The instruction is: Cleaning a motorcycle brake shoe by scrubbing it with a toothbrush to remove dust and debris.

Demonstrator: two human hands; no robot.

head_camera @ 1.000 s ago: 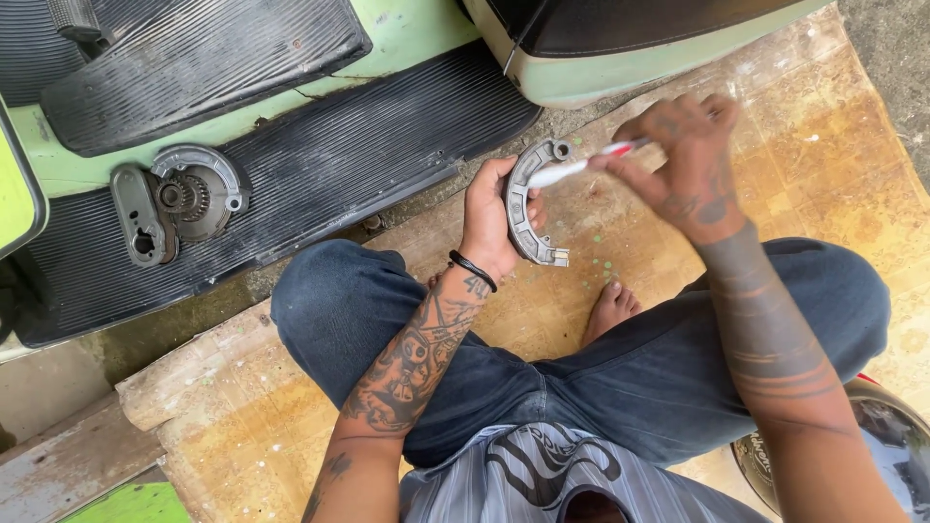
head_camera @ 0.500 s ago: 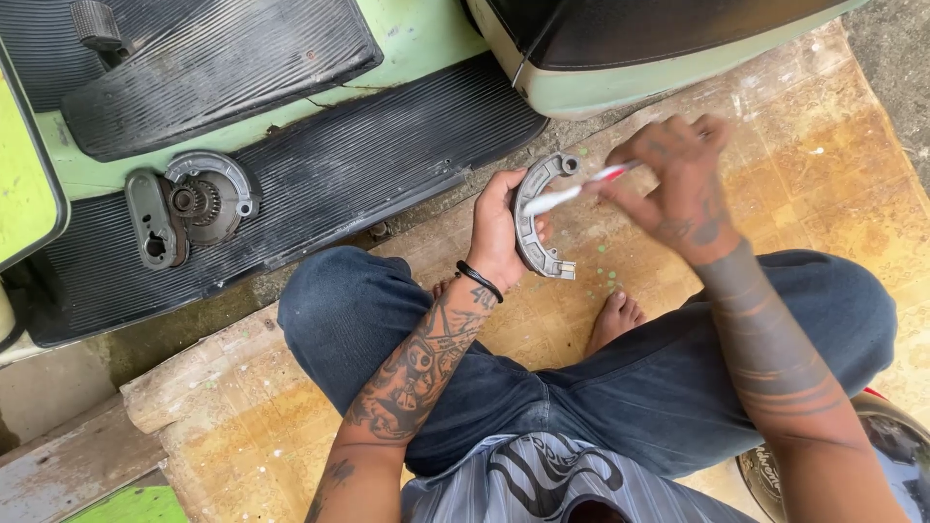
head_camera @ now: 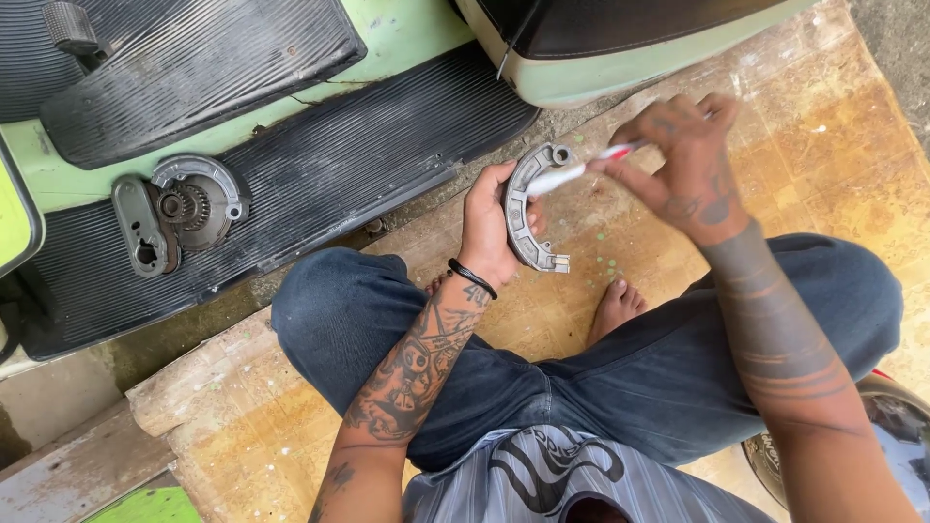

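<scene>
My left hand (head_camera: 489, 225) grips a curved grey metal brake shoe (head_camera: 524, 215), held upright in front of my crossed legs. My right hand (head_camera: 683, 167) holds a small white brush with a red handle (head_camera: 579, 169); its white end rests against the upper part of the shoe. Both forearms are tattooed, and a black band sits on my left wrist. I sit cross-legged in blue jeans on a worn yellowish floor.
A pale green scooter lies to the upper left with black ribbed rubber mats (head_camera: 320, 174). On the mat rest a round metal gear plate (head_camera: 199, 199) and a flat grey lever piece (head_camera: 140, 228). A dark seat (head_camera: 620, 29) is at the top. A dark round object (head_camera: 891, 426) sits by my right knee.
The view has shifted slightly. My right hand keeps the brush on the shoe's upper end with small strokes; my left hand still holds the shoe.
</scene>
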